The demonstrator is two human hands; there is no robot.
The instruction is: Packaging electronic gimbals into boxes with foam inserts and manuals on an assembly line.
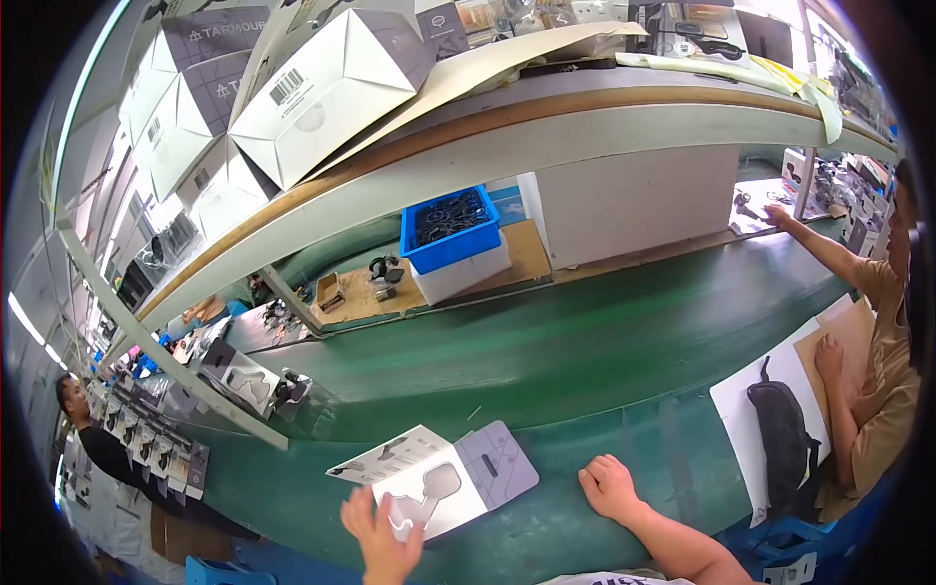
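Note:
My left hand [380,536] is raised at the near left corner of an open cardboard package [444,522], its fingers spread and overlapping the package in view. I cannot tell whether it touches the card. The package has a white middle panel with a grey, irregularly shaped recess or print [442,481], a raised white flap [395,454] on its left and a grey flap [497,464] folded out to the right. Curled into a loose fist, my right hand [609,487] rests on the green worktable [673,444], apart from the package, with nothing visible in it.
A green conveyor belt [507,341] runs beyond the worktable. Past it, a blue bin [453,246] of small black parts sits on a white block. White boxes [322,97] crowd the shelf overhead. At right, a co-worker [882,390] sits by a black pouch [783,439]; another person [97,444] is left.

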